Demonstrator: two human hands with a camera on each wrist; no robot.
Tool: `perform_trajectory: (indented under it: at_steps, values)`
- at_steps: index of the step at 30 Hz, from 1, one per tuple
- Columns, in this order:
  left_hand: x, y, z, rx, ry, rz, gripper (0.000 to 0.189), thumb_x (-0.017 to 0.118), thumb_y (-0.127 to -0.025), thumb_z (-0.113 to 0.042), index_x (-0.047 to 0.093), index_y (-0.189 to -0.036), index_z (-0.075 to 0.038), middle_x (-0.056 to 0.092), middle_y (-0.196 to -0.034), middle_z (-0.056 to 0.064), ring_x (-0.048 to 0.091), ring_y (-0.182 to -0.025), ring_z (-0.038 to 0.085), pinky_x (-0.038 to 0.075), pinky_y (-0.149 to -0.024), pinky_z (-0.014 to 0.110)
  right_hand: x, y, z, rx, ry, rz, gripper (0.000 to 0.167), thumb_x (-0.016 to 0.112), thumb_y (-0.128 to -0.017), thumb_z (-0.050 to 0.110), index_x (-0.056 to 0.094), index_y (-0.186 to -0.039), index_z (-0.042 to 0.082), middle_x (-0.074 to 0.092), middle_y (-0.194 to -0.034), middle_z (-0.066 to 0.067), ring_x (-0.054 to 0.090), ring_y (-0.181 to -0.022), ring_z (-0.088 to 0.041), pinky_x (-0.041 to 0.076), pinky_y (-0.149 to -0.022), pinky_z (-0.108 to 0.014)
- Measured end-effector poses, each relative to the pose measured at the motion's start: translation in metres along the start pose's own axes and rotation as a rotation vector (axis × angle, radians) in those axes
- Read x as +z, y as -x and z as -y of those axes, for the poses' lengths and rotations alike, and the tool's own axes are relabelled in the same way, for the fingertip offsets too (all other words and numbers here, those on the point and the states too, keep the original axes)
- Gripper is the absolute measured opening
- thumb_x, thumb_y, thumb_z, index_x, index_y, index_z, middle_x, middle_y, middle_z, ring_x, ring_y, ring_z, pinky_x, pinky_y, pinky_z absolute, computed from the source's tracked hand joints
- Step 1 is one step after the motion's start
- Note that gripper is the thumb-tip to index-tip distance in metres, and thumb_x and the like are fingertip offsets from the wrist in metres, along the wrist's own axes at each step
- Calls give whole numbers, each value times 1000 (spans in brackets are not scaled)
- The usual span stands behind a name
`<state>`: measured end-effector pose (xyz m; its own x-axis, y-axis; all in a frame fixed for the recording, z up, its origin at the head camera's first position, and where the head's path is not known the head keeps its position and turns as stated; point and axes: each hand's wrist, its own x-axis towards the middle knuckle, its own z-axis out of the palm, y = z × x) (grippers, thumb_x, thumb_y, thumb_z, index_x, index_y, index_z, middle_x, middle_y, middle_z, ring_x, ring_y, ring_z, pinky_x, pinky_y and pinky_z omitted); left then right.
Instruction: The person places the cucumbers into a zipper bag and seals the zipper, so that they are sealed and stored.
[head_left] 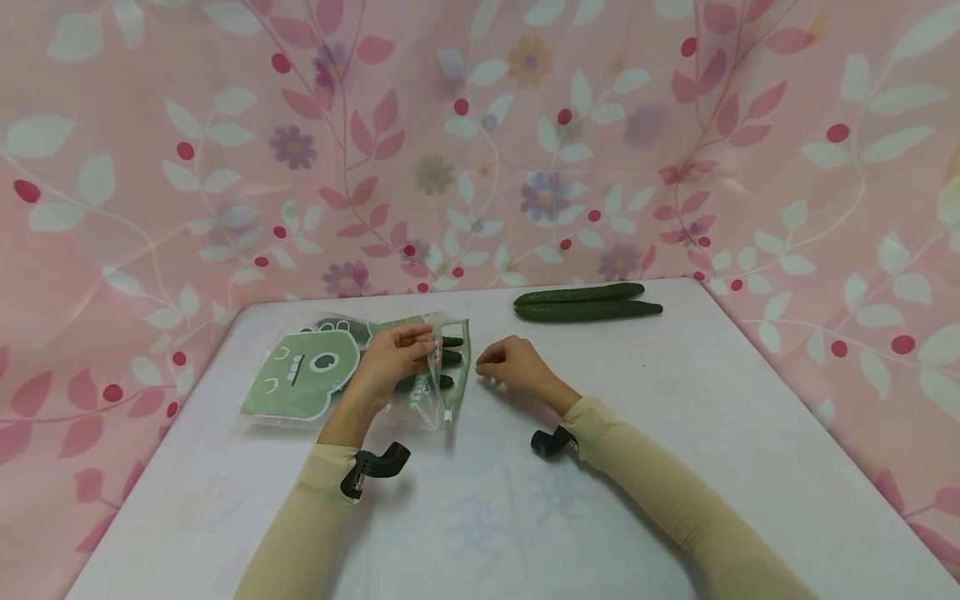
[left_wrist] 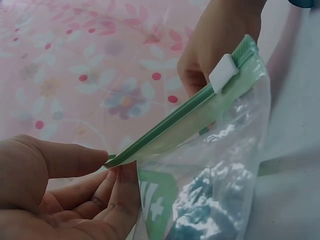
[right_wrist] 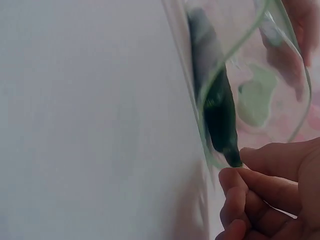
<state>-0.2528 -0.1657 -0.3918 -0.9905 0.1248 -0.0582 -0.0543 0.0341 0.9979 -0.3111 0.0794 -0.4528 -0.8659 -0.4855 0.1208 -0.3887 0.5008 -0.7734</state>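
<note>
Though apart, 2 hands (head_left: 393,358) (head_left: 522,367) at bag's mouth (left_wrist: 170,119)

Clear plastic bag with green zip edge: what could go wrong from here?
The dark green cucumbers inside end near the open mouth and might slip out or block closing. The clear plastic bag could sag if the left hand loses its pinch. The two long dark green cucumbers outside lie near the white table's far edge and could roll if bumped.
</note>
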Motion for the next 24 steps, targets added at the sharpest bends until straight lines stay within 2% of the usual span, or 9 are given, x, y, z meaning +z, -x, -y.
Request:
perform_trajectory:
  at_steps: [5, 14, 20, 24]
  values:
    - [-1, 1, 0, 9, 6, -1, 42, 62, -105, -2, 54, -145, 6, 61, -120, 15, 66, -103, 19, 58, -86, 31, -28, 7, -14, 31, 28, -62, 15, 78, -96, 16, 82, -105, 6, 76, -95, 1, 68, -85, -14, 55, -78, -37]
    - [-3, 2, 0, 31, 7, 5, 41, 62, -105, -2, 56, -144, 6, 63, -118, 14, 67, -103, 17, 58, -89, 33, -82, 13, -39, 67, 85, -196, 21, 76, -97, 18, 80, -112, 3, 75, -102, -6, 68, -95, -25, 55, -84, -46]
    - [-4, 2, 1, 29, 33, 5, 40, 62, -104, 0, 56, -143, 7, 64, -116, 13, 68, -101, 16, 58, -87, 32, -113, 19, -57, 108, 31, -246, 23, 74, -99, 19, 79, -116, 4, 75, -111, -9, 68, -103, -29, 55, -86, -50]
    - [-5, 1, 0, 31, 37, 4, 40, 61, -105, 0, 56, -143, 7, 64, -115, 12, 68, -99, 16, 58, -86, 31, -133, 21, -67, 104, 35, -272, 24, 73, -101, 19, 77, -119, 4, 75, -114, -10, 68, -108, -30, 55, -90, -51]
